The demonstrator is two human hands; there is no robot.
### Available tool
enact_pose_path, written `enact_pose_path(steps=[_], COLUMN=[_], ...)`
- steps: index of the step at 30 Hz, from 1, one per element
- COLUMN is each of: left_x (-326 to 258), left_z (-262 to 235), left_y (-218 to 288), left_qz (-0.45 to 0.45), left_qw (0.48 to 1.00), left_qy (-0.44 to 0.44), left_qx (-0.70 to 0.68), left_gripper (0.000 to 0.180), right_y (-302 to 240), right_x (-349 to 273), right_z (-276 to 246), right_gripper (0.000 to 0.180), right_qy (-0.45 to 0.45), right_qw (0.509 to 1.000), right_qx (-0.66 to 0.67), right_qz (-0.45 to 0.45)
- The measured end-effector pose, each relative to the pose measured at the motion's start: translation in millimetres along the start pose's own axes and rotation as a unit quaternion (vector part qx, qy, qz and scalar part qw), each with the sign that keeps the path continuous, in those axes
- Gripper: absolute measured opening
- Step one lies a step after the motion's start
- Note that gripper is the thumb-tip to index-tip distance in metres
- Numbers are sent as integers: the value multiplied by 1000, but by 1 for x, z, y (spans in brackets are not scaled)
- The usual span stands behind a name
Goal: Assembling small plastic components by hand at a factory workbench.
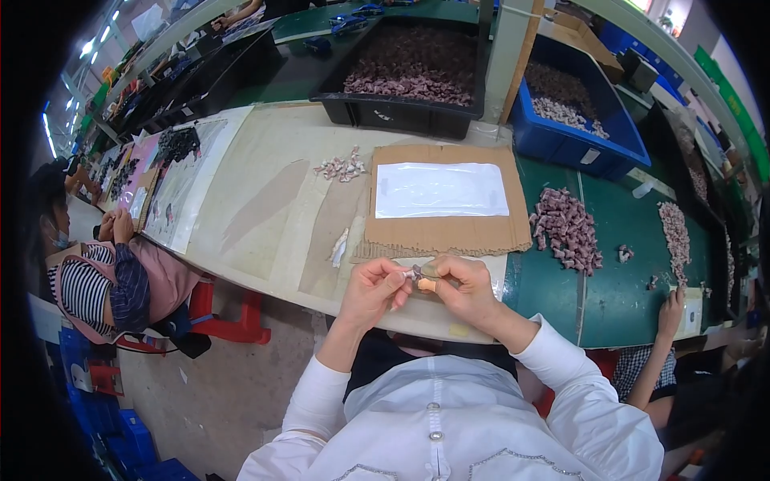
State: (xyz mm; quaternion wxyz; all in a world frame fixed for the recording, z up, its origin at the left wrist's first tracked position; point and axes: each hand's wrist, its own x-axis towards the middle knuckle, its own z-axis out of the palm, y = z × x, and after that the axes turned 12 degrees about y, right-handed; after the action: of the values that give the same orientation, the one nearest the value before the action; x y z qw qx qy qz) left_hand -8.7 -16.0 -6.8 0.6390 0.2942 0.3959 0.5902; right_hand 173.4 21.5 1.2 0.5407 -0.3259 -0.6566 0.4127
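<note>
This looks like a factory workshop doing handwork in bulk. Beyond the fingers [465, 275], a black bin [393, 115] and, farther right, a blue bin [573, 152] hold masses of small, near-identical pieces. A heap of purple pieces [565, 231] lies right of the fingers on the long table [269, 136]. Workers share it: one seated person [120, 280] well to the fingers' left, another's hand [672, 311] well to their right. Red stools [250, 317] and stacked blue crates [136, 437] stand lower left; tube lights [87, 50] shine far beyond, upper left.
</note>
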Motion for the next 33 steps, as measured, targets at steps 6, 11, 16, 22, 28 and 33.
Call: enact_pose_path(steps=[6, 11, 16, 22, 28, 33], left_x=[-1, -1, -4, -9, -6, -6], left_z=[1, 2, 6, 29, 22, 27], left_y=[1, -4, -7, -2, -5, -6], left_qz=[-7, -1, 17, 76, 84, 86], left_qw=[1000, 1000, 996, 978, 974, 973], left_qy=[-4, -9, -10, 16, 2, 21], left_qx=[-12, -1, 92, 195, 212, 215], left_gripper=[11, 11, 15, 21, 19, 18], right_y=[-2, -5, -18, -28, -5, -6], right_x=[-1, -5, -17, -40, -63, -69], right_z=[1, -7, -11, -93, -258, -257], right_gripper=[9, 12, 13, 12, 12, 18], right_qy=[6, -1, 32, 331, 501, 458], right_qw=[1000, 998, 996, 933, 774, 768], right_qx=[-9, -69, -44, -119, -379, -433], right_qz=[6, 7, 73, 70, 85, 111])
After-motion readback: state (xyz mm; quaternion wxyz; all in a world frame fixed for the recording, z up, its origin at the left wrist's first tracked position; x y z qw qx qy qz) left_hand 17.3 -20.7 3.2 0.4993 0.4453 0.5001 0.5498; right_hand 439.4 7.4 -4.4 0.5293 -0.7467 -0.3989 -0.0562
